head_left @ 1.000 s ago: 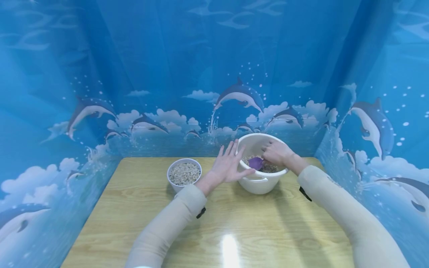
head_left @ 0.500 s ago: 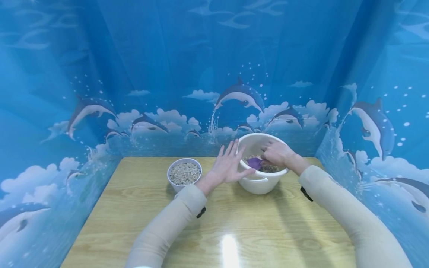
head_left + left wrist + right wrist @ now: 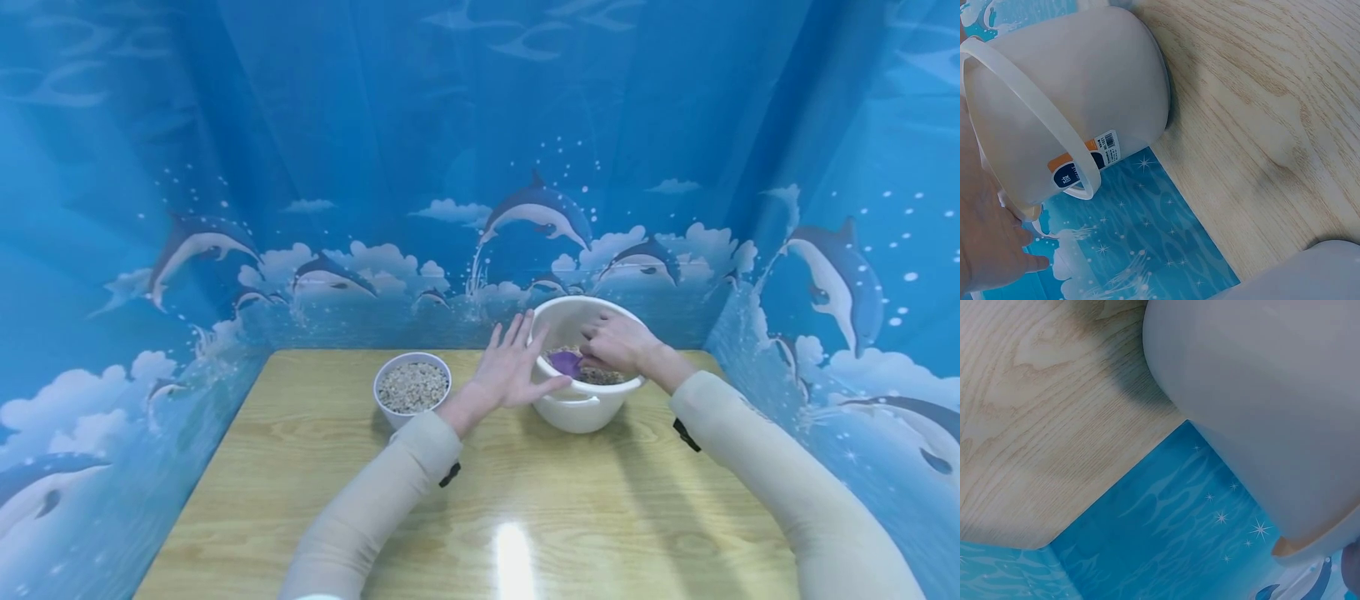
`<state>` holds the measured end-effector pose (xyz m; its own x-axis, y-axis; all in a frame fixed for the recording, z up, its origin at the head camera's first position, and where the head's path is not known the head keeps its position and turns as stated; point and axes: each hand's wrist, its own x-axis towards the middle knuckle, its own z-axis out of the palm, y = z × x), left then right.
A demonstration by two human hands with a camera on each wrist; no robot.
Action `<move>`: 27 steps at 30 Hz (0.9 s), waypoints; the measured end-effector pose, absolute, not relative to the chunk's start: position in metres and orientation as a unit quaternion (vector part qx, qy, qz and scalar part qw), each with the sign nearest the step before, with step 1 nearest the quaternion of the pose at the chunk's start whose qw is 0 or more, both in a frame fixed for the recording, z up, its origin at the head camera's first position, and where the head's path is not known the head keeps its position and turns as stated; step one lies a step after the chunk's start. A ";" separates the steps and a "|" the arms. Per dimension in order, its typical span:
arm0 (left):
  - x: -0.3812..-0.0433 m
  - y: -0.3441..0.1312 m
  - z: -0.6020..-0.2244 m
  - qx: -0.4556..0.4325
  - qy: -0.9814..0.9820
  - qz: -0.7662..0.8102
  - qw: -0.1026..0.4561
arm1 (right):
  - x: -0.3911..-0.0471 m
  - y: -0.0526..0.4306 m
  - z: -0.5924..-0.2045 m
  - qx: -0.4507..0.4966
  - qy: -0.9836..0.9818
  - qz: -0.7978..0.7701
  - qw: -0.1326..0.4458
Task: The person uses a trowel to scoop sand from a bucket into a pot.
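My right hand (image 3: pixel 617 342) reaches into a white bucket (image 3: pixel 573 418) and grips a purple scoop (image 3: pixel 564 363), whose handle is hidden under the fingers. The scoop's blade lies against brownish, coarse grains (image 3: pixel 603 377) at the bucket's bottom. With fingers spread and straight, my left hand (image 3: pixel 510 371) rests at the bucket's left rim. In the left wrist view the bucket (image 3: pixel 1085 75) shows its carrying handle (image 3: pixel 1035 94), hanging down over a label, and fingers of the left hand (image 3: pixel 988 231) at the rim. The right wrist view mostly holds the bucket's outer wall (image 3: pixel 1254 394).
A white bowl (image 3: pixel 382 403) full of pale, coarse grains (image 3: pixel 412 387) stands left of the bucket, close to my left forearm. Both stand on a wood-grain table (image 3: pixel 480 483). Blue dolphin-print curtains (image 3: pixel 375 167) enclose the table at the back and both sides.
The purple scoop has shifted slightly left inside the bucket, and my right hand has moved a little the same way. My left hand, the bucket and the bowl have stayed in place.
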<state>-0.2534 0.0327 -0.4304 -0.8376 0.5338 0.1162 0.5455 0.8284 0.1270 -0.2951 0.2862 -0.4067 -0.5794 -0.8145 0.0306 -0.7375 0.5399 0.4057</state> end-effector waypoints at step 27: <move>-0.254 0.033 -0.431 -0.285 -0.955 -0.071 0.049 | -0.288 0.299 -0.395 0.418 -0.895 -0.127 0.090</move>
